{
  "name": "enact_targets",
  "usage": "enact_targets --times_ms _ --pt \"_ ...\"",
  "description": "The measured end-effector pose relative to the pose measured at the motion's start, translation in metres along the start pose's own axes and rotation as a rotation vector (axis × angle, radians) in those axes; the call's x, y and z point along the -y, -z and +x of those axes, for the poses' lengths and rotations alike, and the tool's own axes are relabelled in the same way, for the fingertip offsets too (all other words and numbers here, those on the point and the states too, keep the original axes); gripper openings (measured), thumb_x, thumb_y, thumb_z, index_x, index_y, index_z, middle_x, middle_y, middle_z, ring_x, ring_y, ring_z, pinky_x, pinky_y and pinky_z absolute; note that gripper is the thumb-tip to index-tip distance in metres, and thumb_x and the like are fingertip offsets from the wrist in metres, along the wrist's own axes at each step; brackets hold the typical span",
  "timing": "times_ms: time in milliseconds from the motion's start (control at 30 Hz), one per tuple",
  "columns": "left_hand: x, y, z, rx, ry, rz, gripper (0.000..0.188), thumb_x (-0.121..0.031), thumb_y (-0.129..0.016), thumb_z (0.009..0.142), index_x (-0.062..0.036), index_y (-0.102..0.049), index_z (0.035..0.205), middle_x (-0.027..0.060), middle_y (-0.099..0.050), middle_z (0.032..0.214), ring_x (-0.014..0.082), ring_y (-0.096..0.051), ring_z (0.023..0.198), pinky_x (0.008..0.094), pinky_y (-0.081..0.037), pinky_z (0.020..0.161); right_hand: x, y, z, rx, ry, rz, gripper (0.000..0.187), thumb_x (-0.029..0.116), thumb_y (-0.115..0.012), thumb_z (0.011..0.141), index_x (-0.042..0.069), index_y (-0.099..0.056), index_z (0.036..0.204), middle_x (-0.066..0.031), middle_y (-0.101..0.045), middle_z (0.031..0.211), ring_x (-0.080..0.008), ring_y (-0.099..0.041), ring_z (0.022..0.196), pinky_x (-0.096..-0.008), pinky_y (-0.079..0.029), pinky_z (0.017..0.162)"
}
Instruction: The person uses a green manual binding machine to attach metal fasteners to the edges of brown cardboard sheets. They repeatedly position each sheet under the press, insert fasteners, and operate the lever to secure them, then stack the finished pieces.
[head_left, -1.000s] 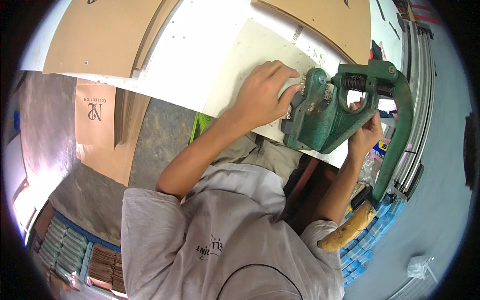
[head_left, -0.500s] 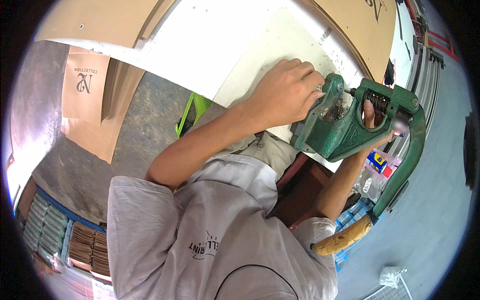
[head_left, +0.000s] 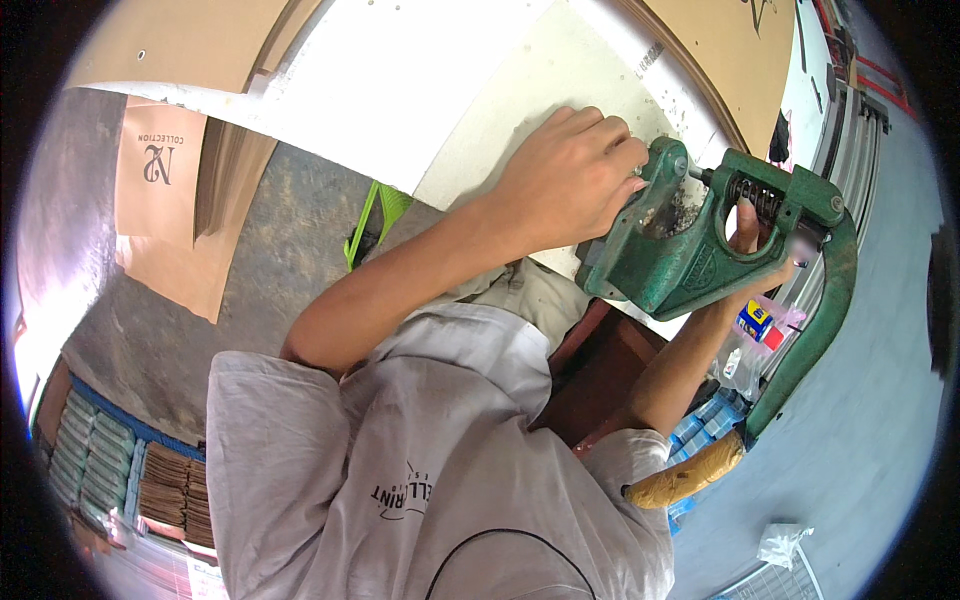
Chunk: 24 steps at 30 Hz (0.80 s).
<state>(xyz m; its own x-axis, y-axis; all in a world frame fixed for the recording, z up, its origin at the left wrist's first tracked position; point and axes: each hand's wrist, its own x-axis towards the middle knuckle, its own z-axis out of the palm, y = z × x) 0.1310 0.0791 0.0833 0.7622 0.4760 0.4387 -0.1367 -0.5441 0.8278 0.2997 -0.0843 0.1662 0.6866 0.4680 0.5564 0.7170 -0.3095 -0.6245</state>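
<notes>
Since the first frame, the left hand (head_left: 578, 175) has drawn its parted thumb and fingers together, and the right hand (head_left: 762, 283) has brought its thumb up into the frame opening of the green lever press (head_left: 690, 270). Standing at the near edge of the counter (head_left: 420, 90), toward its right end, the press carries a coil spring (head_left: 762, 195); the right thumb tip lies at it. Behind the frame the other right fingers are largely hidden, so their grip cannot be told. Left fingers curl beside the press's rounded end, above an off-white sheet (head_left: 530, 100); something small and shiny at the fingertips may be a metal eyelet, though whether it is held is unclear. Small bits (head_left: 672, 218) litter the press's hollow. Its curved lever ends in a tan-wrapped handle (head_left: 685, 480), beyond the near edge. Brown cardboard sheets (head_left: 720, 60) lie along the counter's far edge.
</notes>
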Motion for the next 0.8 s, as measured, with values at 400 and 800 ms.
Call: enact_targets --times_ms 400,800 --pt "0.0 0.001 0.001 0.024 -0.007 0.029 0.018 -0.02 -0.074 0.088 -0.0067 -0.07 0.099 0.0102 -0.065 0.094 0.0302 -0.063 0.091 0.043 -0.048 0.084 -0.008 0.006 -0.001 0.05 -0.073 0.11 0.033 0.015 -0.093 0.078 -0.003 -0.076 0.1 -0.0069 -0.077 0.087 -0.0137 -0.07 0.076 -0.0273 -0.055 0.072" --pt "-0.001 0.002 0.002 0.027 -0.023 0.025 0.019 -0.02 -0.074 0.088 -0.006 -0.07 0.099 0.011 -0.065 0.092 0.0311 -0.062 0.088 0.043 -0.048 0.084 -0.004 0.004 -0.004 0.043 -0.134 0.294 0.034 -0.002 -0.087 0.078 -0.007 -0.074 0.109 -0.0118 -0.077 0.099 -0.0188 -0.073 0.086 -0.0331 -0.06 0.079"
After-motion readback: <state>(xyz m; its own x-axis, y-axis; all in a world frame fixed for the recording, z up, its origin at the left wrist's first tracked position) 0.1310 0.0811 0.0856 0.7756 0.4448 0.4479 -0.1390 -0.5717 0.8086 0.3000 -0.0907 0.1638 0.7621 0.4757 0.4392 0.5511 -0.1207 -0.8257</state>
